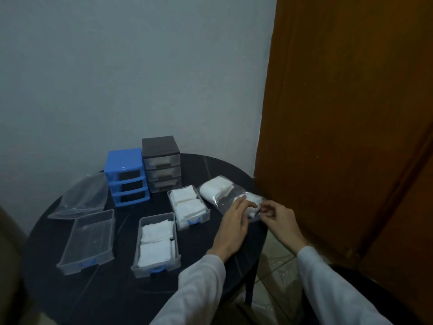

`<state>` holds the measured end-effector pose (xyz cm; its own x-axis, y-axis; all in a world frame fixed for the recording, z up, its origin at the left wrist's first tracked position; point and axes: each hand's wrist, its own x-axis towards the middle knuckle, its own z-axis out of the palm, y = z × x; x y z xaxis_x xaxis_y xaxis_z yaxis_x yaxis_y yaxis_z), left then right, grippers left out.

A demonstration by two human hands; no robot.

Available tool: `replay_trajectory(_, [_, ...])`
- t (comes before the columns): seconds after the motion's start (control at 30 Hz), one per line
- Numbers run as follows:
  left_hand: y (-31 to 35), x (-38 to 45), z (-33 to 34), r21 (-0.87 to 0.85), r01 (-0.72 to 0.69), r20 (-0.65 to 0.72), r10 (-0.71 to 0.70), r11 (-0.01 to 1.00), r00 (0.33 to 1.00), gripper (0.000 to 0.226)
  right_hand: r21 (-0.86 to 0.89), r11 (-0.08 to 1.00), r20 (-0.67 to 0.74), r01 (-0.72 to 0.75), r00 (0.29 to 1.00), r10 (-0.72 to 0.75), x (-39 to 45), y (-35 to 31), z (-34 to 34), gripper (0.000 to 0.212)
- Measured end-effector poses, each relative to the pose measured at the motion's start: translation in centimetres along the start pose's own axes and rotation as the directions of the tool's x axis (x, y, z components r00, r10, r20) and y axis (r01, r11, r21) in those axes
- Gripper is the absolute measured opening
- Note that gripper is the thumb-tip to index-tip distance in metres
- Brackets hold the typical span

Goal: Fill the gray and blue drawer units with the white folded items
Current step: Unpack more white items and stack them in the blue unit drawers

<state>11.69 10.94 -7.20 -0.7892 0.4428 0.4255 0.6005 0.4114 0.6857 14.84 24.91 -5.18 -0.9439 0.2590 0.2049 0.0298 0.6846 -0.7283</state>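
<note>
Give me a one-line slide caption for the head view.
Both hands open a plastic bag of white folded items beside three removed drawers.

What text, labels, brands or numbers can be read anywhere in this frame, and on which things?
None: no readable text shows in this frame.
Blue drawer unit: plain, no label seen.
Gray drawer unit: no label seen.
Three clear drawers on the table: no markings seen.
Plastic bag at the hands: no print can be made out; the picture is dim and blurred.
</note>
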Motion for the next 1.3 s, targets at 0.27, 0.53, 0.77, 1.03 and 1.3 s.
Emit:
replay_trajectory(0.27, [-0.7,0.3,0.4,-0.073,0.071,-0.048,-0.074,0.995,0.996,0.046,-0.033,0.995,-0.155,-0.089,0.984,0.083,1.1,-0.7,2.1,0.023])
replay_trajectory(0.53, [-0.7,0.3,0.1,-0.232,0.112,-0.069,-0.131,0.966,0.989,0.050,-0.154,0.966,-0.303,-0.209,0.940,0.155,1.5,-1.4,4.0,0.023])
replay_trajectory(0.77, [-1.0,0.2,0.1,-0.299,0.156,-0.080,-0.187,0.941,0.979,0.048,-0.096,0.993,-0.230,-0.069,0.972,0.045,1.2,-1.0,4.6,0.013])
replay_trajectory(1.03, [-1.3,0.2,0.2,-0.304,0.163,-0.056,-0.188,0.939,0.981,0.056,-0.026,0.991,-0.244,0.133,0.960,-0.135,-0.5,0.8,3.6,0.013])
replay_trajectory(1.3, [-1.4,0.3,0.3,-0.290,0.129,-0.068,-0.155,0.948,0.986,0.053,0.171,0.983,-0.191,0.062,0.981,-0.029,-0.1,0.1,3.1,0.036])
